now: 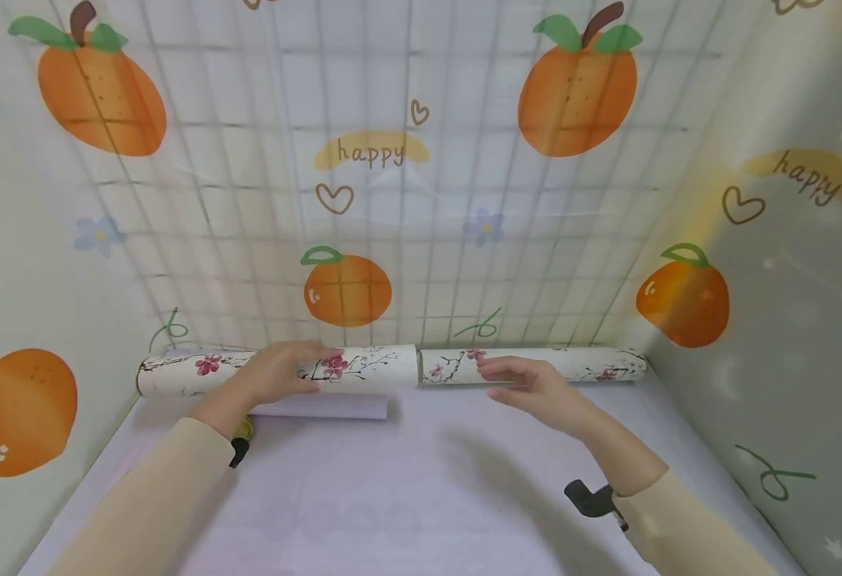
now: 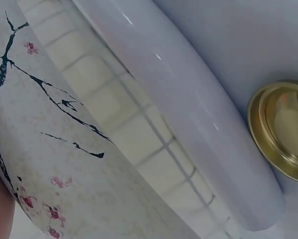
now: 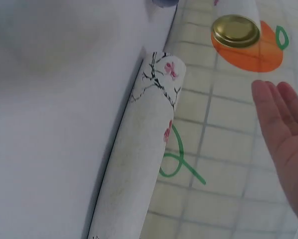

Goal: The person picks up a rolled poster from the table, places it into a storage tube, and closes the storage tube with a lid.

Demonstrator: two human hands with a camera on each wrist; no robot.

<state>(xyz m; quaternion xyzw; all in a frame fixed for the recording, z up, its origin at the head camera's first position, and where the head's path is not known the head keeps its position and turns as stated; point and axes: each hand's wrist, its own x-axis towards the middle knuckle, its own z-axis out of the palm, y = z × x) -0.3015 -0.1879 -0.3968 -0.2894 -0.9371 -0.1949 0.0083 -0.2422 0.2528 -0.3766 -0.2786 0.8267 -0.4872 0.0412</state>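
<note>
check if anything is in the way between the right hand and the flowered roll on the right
Nothing visible is in the way: in the head view the right hand overlaps the right flowered roll directly. Whether they touch can't be told.

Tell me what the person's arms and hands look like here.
The left sleeve and right sleeve are long, plain and beige. The left hand and right hand are ungloved. A black fitting juts out beside the right sleeve, and another black piece shows beside the left one.
</note>
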